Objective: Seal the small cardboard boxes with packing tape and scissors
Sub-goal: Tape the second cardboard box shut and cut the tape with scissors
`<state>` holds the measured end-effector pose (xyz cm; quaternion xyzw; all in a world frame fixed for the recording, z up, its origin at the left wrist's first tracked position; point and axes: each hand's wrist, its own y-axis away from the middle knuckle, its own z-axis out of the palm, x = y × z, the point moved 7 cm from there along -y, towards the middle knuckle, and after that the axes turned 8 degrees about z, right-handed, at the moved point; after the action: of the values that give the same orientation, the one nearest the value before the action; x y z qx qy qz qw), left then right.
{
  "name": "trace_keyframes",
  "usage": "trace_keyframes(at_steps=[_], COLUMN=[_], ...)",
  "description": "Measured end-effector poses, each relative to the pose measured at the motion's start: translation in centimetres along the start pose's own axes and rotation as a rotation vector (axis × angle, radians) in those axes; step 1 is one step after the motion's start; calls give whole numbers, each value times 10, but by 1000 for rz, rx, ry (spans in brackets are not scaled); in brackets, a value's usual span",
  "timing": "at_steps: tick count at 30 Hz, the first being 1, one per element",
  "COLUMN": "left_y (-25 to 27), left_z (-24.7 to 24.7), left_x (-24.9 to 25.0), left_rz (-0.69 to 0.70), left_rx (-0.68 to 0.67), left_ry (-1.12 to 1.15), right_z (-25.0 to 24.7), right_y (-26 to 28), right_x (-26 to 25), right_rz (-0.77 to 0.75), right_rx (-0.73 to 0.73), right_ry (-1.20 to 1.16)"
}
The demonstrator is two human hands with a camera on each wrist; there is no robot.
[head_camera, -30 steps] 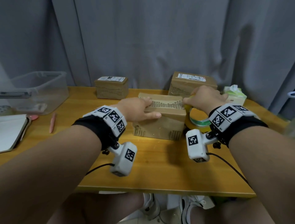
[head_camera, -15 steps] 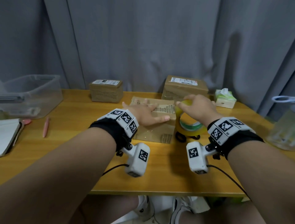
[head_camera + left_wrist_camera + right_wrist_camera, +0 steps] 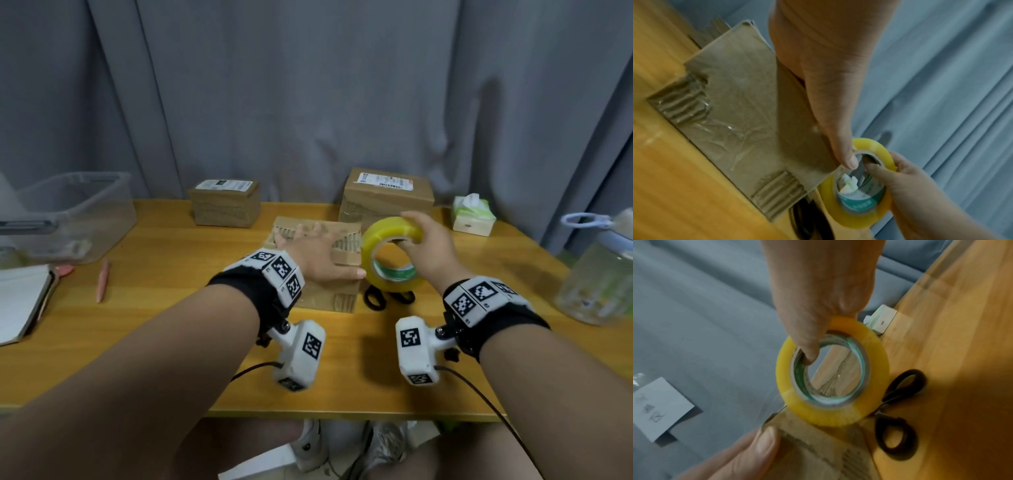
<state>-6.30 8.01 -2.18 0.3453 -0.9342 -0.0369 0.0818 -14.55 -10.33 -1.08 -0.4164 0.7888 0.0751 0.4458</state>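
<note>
A small cardboard box [image 3: 337,294] sits mid-table; my left hand [image 3: 313,253] lies flat on its top with straight fingers, thumb along the front edge [image 3: 840,146]. My right hand [image 3: 428,246] grips a yellow roll of packing tape [image 3: 390,260] upright just right of the box, above the table, thumb inside the core [image 3: 807,353]. The roll [image 3: 857,203] hangs at the box's right corner. Black-handled scissors [image 3: 387,296] lie on the table under the roll, also seen in the right wrist view [image 3: 900,410]. Old clear tape [image 3: 721,134] covers the box front.
Two labelled cardboard boxes stand at the back, one left [image 3: 224,207], one right [image 3: 387,197]. A tissue pack [image 3: 472,216], a water bottle [image 3: 603,270] at right, a clear bin [image 3: 68,216], a notebook [image 3: 20,301] and a pink pen [image 3: 102,279] at left.
My right hand has lifted the tape roll off the table and stood it upright beside the box. The left hand has flattened on the box top. The head view pulled back.
</note>
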Motion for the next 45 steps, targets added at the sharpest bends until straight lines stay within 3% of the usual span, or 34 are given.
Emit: trace_keyframes(at_steps=[5, 8, 11, 15, 20, 24, 32, 35, 41, 45], left_y=[3, 4, 2, -2, 0, -4, 0, -1, 16, 23], left_z=[-23, -35, -44, -44, -38, -39, -31, -37, -70, -80], left_x=[-17, -31, -43, -78, -109, -123, -134, -134, -125, -94], left_rz=[64, 79, 119, 63, 50, 0, 60, 103, 181, 245], left_rx=[107, 161, 190, 209, 185, 216, 181, 225, 490, 375], left_ry=[390, 672, 928, 987, 1076, 1039, 929, 864, 382, 111], right_z=[-16, -24, -13, 24, 58, 70, 56, 54, 58, 59], right_y=[-12, -22, -29, -31, -35, -31, -26, -26, -17, -14], right_x=[-49, -109, -172, -218, -239, -247, -234, -221, -224, -224], right_rz=[-122, -301, -489, -634, -727, -777, -935, -870, -846, -835], right_rx=[145, 185, 121, -2, -165, -185, -101, -87, -61, -38], right_ry=[-143, -42, 145, 352, 311, 314, 878, 938, 952, 941])
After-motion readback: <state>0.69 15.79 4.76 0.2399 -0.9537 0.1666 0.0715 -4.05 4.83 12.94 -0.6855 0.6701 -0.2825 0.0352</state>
